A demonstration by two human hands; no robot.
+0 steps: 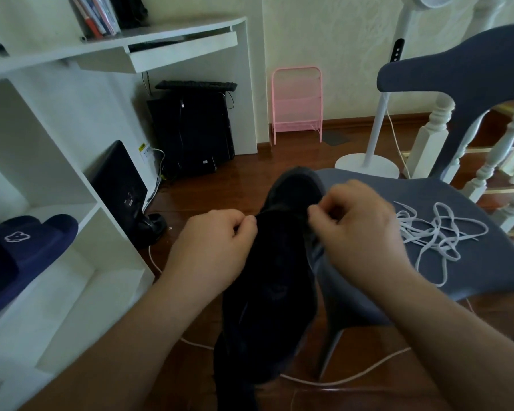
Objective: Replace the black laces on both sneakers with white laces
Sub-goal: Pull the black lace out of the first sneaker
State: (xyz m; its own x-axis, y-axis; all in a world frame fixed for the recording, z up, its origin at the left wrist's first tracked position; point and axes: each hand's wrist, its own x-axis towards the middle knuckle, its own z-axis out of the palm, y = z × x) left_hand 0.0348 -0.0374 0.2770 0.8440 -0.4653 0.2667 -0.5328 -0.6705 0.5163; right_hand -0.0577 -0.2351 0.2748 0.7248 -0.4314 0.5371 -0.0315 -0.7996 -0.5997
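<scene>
Both grips are pinched at the top of a black sneaker (267, 280): the left hand (217, 247) nips its left edge between thumb and forefinger, the right hand (359, 232) nips the right edge (what exactly sits between those fingertips is too dark to tell). The sneaker hangs toe-forward just left of a grey chair (428, 277). A loose tangle of white laces (439, 232) lies on the chair seat, beside the right hand.

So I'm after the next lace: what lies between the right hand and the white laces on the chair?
Head view: only bare blue-grey chair seat separates the right hand from the white laces.
</scene>
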